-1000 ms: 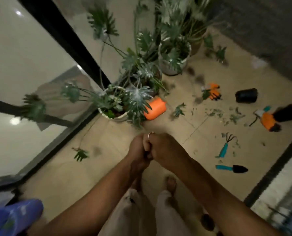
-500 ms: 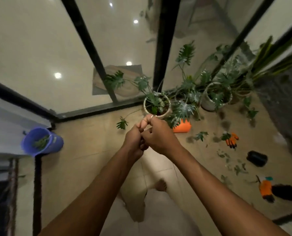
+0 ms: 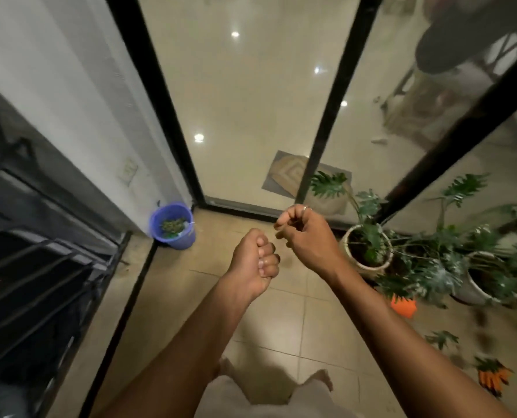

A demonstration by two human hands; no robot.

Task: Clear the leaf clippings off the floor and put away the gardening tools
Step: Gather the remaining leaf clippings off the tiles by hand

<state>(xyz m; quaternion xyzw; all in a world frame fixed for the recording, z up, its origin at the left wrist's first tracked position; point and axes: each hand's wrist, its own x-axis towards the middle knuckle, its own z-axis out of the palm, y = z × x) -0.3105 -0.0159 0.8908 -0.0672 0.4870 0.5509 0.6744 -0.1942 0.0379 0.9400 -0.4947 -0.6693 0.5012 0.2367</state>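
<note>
My left hand point(image 3: 255, 260) is a tight fist over the tiled floor, and nothing shows inside it. Up and to its right, my right hand point(image 3: 305, 233), with a ring on one finger, has its fingers curled in; what they enclose is hidden. The hands are a small gap apart. A blue bucket point(image 3: 188, 236) with green leaf clippings point(image 3: 173, 226) in it stands in the corner, ahead and left of my hands. Orange gloves point(image 3: 492, 378) and a cut leaf point(image 3: 441, 339) lie on the floor at the lower right.
White pots with leafy plants point(image 3: 367, 251) point(image 3: 477, 285) line the glass wall on the right, with an orange object point(image 3: 403, 306) at their foot. Black-framed glass doors point(image 3: 326, 122) stand ahead. A dark rack point(image 3: 40, 282) fills the left. My bare feet point(image 3: 322, 378) stand on beige tiles.
The view has swung left from the tool-strewn floor to the corner, bringing the blue bucket closer. My hands, pressed together before, have come apart.
</note>
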